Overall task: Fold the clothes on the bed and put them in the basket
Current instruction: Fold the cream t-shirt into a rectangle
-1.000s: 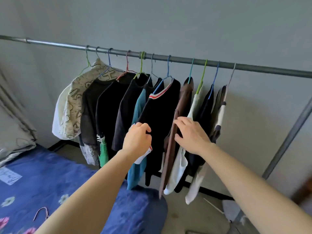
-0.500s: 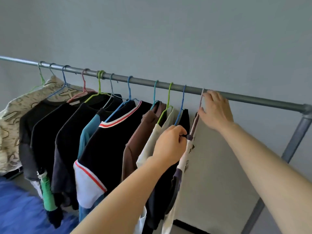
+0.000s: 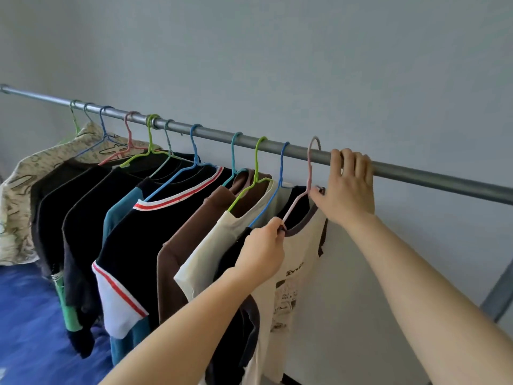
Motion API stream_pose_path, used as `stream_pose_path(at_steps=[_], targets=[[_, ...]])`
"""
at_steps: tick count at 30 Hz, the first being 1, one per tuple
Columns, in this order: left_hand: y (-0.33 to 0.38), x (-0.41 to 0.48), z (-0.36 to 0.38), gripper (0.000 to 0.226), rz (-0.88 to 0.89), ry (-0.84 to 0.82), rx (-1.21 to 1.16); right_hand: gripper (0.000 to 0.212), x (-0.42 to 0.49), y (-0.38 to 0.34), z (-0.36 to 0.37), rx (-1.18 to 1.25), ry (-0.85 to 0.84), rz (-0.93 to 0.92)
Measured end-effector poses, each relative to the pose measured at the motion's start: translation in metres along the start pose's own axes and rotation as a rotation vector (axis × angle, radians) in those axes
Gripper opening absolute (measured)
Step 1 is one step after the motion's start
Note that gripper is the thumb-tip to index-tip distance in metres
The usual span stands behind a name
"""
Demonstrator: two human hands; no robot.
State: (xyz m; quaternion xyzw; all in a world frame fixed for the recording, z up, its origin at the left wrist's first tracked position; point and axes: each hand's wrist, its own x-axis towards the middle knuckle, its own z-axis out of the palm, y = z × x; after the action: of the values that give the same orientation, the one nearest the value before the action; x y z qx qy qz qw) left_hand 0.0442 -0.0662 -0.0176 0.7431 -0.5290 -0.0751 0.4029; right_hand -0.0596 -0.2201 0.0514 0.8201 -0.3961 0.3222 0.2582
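Shifted since half a second ago: right hand (image 3: 347, 187) off the hook and onto the bar; left hand (image 3: 261, 254) kept at the end garment's collar. Now pinching, with left hand, the dark collar of white printed tee (image 3: 294, 276), right at the lower tip of pink hanger (image 3: 309, 173). Curling right fingers (image 3: 352, 162) over rail (image 3: 222, 138) just beside that hanger's hook, thumb down by the hanger's bend and the collar; touching or not, cannot tell. Hanging off the rail, that tee, last in the row at the right end, hook over the bar, not on the bed. Leftwards along the rail: blue hanger (image 3: 281, 168) with dark top (image 3: 234, 252), green hanger (image 3: 256, 165) with cream top (image 3: 211, 254), brown top (image 3: 183, 245), black tee with red-white collar (image 3: 144, 240), more dark tops, patterned pale shirt (image 3: 19, 195) at far left. Below left, blue bed sheet (image 3: 25, 329), blurred. Lower right, slanted grey rack post (image 3: 497, 298). Behind, plain grey wall (image 3: 277, 51).
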Motion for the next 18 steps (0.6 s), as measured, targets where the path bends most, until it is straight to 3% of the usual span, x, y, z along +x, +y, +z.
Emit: stream_pose_path(at_steps=[5,9,12,18], targets=[[0.003,-0.007,-0.042,0.011,0.110,0.051,0.026,0.068,-0.004,-0.003,0.006,0.135,0.061,0.002],[-0.011,-0.036,-0.077,0.011,0.101,0.012,0.027,0.034,-0.015,-0.038,0.002,0.520,0.114,-0.164],[-0.034,-0.070,-0.103,0.007,0.030,-0.019,0.002,0.007,-0.020,-0.074,-0.018,0.838,-0.041,-0.217],[-0.090,-0.160,-0.186,0.014,-0.243,-0.098,-0.137,0.005,-0.037,-0.176,-0.077,1.068,-0.502,-0.518]])
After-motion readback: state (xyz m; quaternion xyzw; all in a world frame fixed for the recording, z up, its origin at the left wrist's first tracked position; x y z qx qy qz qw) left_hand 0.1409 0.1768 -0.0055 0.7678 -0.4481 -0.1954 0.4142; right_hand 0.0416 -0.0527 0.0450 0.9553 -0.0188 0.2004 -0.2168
